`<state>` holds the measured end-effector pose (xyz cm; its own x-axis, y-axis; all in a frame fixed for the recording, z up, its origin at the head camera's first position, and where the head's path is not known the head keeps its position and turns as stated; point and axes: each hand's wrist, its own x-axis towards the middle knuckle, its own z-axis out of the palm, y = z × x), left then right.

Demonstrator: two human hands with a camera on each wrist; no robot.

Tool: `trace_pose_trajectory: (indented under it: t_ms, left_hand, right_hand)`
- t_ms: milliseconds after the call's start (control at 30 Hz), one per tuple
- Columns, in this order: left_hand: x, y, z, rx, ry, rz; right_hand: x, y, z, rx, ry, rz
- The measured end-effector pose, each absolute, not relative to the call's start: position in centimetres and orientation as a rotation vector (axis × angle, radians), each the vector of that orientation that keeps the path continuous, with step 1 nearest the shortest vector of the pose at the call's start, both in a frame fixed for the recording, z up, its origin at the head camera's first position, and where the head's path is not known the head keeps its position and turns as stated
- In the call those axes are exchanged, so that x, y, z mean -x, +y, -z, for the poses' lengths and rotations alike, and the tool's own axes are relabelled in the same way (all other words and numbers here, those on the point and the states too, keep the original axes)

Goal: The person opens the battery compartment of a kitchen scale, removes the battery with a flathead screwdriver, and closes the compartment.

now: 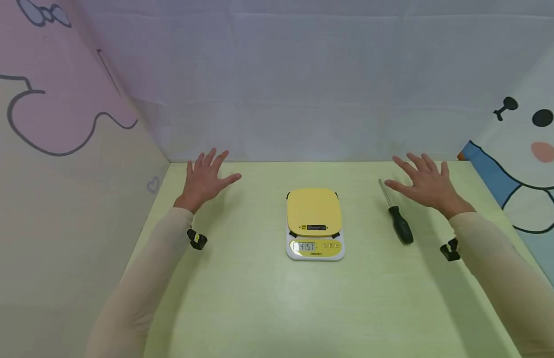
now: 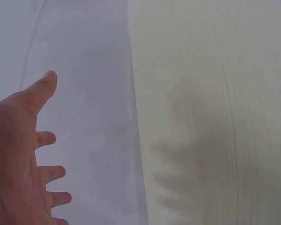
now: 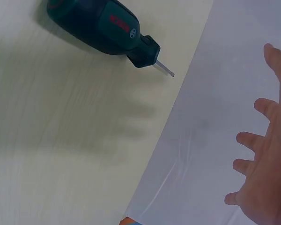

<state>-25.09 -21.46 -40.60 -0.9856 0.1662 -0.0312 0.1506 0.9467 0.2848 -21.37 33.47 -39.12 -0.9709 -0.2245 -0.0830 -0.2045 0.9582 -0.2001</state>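
My left hand (image 1: 204, 180) is held over the far left of the table with its fingers spread, holding nothing. On the other side my right hand (image 1: 429, 184), also spread and holding nothing, hovers just right of a screwdriver (image 1: 400, 225). The screwdriver has a dark green-black handle and a thin metal shaft pointing to the back; its handle shows large in the right wrist view. Between the hands lies a yellow and white digital kitchen scale (image 1: 315, 211), its display (image 1: 305, 246) reading about 415.7. Nothing rests on the scale's yellow platform.
The pale yellow-green table (image 1: 259, 308) meets a whitish cloth wall (image 1: 304, 89) at its back edge. Side panels with cartoon drawings stand left (image 1: 80, 199) and right (image 1: 532, 209). Small black devices (image 1: 197, 239) sit at both sleeves.
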Motion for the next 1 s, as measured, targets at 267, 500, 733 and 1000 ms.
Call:
trace_pose_trajectory:
  t_ms: [267, 500, 733, 1000]
  left_hand:
    - [24.1, -19.6, 41.1, -0.243, 3.001, -0.550]
    - [22.7, -17.8, 42.1, -0.288, 3.002, -0.740]
    - [21.1, -15.7, 43.1, -0.326, 2.992, -0.852]
    - [19.5, -13.3, 45.2, -0.362, 2.946, -0.877]
  right_hand:
    - [21.6, 32.2, 39.9, 0.401, 3.045, 0.349]
    - [21.5, 30.5, 40.5, 0.468, 3.039, 0.413]
    - [21.3, 28.5, 41.1, 0.500, 2.967, 0.446]
    - [20.9, 26.5, 42.9, 0.517, 2.866, 0.516]
